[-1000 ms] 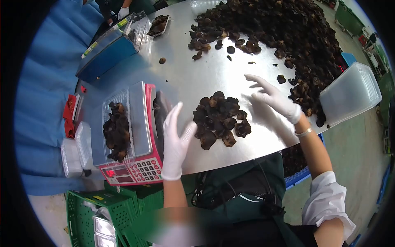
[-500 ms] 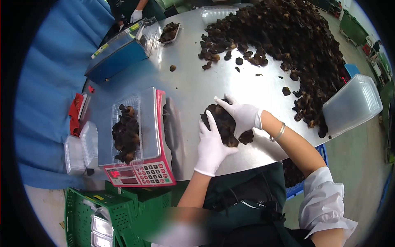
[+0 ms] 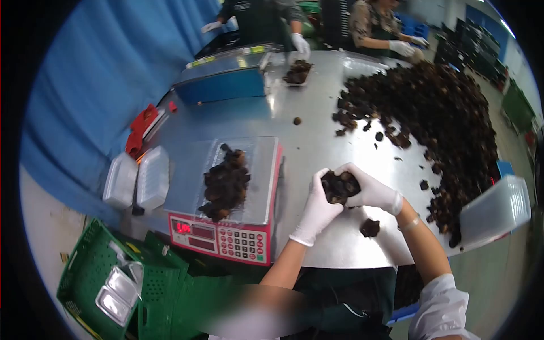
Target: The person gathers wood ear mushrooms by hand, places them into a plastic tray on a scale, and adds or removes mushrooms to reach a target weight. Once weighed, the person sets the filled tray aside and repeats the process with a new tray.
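Note:
Between my two white-gloved hands is a dark clump of wood ear mushrooms (image 3: 339, 187). My left hand (image 3: 320, 209) closes on its left side, and my right hand (image 3: 369, 190) grips it from the right. A single loose mushroom piece (image 3: 370, 228) lies on the metal table just below my right hand. To the left, a clear plastic tray (image 3: 258, 170) rests on the pink-edged digital scale (image 3: 273, 218). In that tray sits a pile of the same mushrooms (image 3: 226, 187), and the scale's red display is lit.
A large mushroom heap (image 3: 442, 107) covers the table's right and far side. Stacked clear trays (image 3: 493, 209) stand at the right edge, more trays (image 3: 153, 178) at left. A blue-fronted machine (image 3: 221, 85) and co-workers (image 3: 252, 22) are beyond. Green crates (image 3: 96, 266) stand below left.
Both hands have gathered the mushrooms from the tabletop into a clump, leaving one piece behind. The view has tilted up and left, bringing co-workers into sight; one's gloved hand is by a filled tray.

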### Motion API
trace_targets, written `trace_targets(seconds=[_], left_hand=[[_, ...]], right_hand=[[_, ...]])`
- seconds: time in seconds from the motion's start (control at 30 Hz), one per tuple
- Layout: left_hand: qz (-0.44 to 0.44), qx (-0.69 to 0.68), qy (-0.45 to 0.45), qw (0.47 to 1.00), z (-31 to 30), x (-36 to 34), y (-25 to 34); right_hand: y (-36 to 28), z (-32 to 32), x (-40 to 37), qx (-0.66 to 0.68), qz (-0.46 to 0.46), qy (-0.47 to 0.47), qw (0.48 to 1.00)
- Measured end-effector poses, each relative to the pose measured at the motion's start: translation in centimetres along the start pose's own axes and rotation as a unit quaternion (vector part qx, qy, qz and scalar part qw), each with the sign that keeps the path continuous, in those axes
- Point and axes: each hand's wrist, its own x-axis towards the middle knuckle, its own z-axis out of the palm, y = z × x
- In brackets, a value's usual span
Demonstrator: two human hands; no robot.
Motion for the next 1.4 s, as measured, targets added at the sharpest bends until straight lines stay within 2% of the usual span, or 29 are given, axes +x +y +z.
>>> trace_targets(seconds=[0.03,0.1,0.17,0.23,0.27,0.3,0.33,0.43,0.47,0.5,0.53,0.57,0.63,0.7,0.73,0.83,0.87,0.9,0.97,1.03,1.1,1.17,1.2,1.27,1.3,1.33,1.37,1.4], left_hand=[[0.001,-0.01,0.009,1.0,-0.8,-0.4,1.5],[0.058,0.042,0.052,0.996,-3.6,-1.7,6.2],[0.085,0.067,0.099,0.989,-6.8,-2.4,8.9],[0.113,0.178,0.169,0.963,-10.6,-2.6,10.6],[0.116,0.204,0.195,0.952,-12.5,-2.6,11.1],[0.119,0.231,0.22,0.94,-14.5,-2.5,11.7],[0.068,0.235,0.23,0.942,-16.2,-2.3,12.7],[-0.011,0.288,0.197,0.937,-21.7,-0.4,12.4],[-0.012,0.289,0.2,0.936,-23.4,0.7,11.1],[-0.06,0.29,0.137,0.945,-25.1,2.0,9.5],[-0.107,0.289,0.073,0.949,-25.8,2.6,9.3],[-0.138,0.288,0.049,0.946,-26.0,3.1,8.8],[-0.151,0.255,-0.025,0.955,-26.4,3.3,8.5],[-0.115,0.267,-0.028,0.956,-27.1,3.2,7.7],[-0.082,0.285,-0.03,0.955,-27.4,2.9,7.5],[-0.066,0.243,-0.053,0.966,-28.4,1.7,8.0],[-0.082,0.265,-0.038,0.96,-28.3,1.1,9.0],[-0.082,0.264,-0.04,0.96,-28.3,0.6,10.1],[-0.104,0.235,-0.024,0.966,-28.2,-0.1,11.5],[-0.091,0.242,-0.016,0.966,-28.9,-0.4,10.0],[-0.03,0.161,0.005,0.986,-29.9,-0.9,9.4],[-0.017,0.171,0.078,0.982,-31.3,-2.1,10.9],[-0.018,0.155,0.146,0.977,-32.5,-2.6,10.8],[-0.053,0.237,0.28,0.929,-36.6,-3.2,8.5],[-0.061,0.239,0.283,0.927,-39.1,-3.4,6.0],[-0.065,0.411,0.346,0.841,-41.6,-3.6,3.5],[-0.07,0.568,0.392,0.72,-43.0,-3.9,1.5],[-0.086,0.571,0.397,0.714,-43.4,-4.3,-0.2]], right_hand=[[-1.8,0.1,0.3,0.002,-0.014,-0.001,1.0],[-5.5,0.1,1.4,-0.001,-0.031,-0.012,0.999],[-9.3,0.7,4.1,0.006,-0.075,-0.058,0.995],[-11.9,1.8,8.1,0.027,-0.135,-0.114,0.984],[-12.9,2.8,10.3,0.007,-0.176,-0.115,0.978],[-14.2,3.7,12.3,0.047,-0.15,-0.148,0.976],[-15.1,4.5,14.5,0.018,-0.169,-0.157,0.973],[-14.8,6.2,20.6,-0.048,-0.199,-0.175,0.963],[-14.5,6.7,21.9,-0.088,-0.203,-0.183,0.958],[-14.3,7.0,22.5,-0.089,-0.204,-0.185,0.957],[-14.0,7.0,23.0,-0.13,-0.125,-0.205,0.962],[-13.6,6.8,23.3,-0.172,-0.043,-0.222,0.959],[-12.9,5.9,23.4,-0.186,-0.042,-0.219,0.957],[-12.3,4.7,23.0,-0.063,0.005,-0.212,0.975],[-12.0,4.2,22.8,-0.042,0.006,-0.202,0.979],[-10.5,3.3,23.3,0.015,-0.007,-0.197,0.98],[-11.5,3.4,22.4,0.062,0.031,-0.19,0.979],[-11.2,3.4,22.1,0.063,0.033,-0.189,0.979],[-10.9,3.7,21.6,0.18,0.023,-0.169,0.969],[-10.9,3.7,20.6,0.196,0.031,-0.164,0.966],[-10.6,3.6,19.2,0.264,0.026,-0.129,0.956],[-9.3,2.7,17.5,0.271,0.017,-0.135,0.953],[-8.7,2.3,16.1,0.318,0.004,-0.122,0.94],[-8.0,1.6,12.9,0.369,-0.011,-0.082,0.926],[-7.3,1.3,11.2,0.373,-0.012,-0.058,0.926],[-5.9,0.8,9.7,0.371,-0.004,-0.047,0.927],[-4.4,0.2,8.3,0.369,0.005,-0.039,0.929],[-3.6,-0.1,7.0,0.38,0.029,-0.034,0.924]])
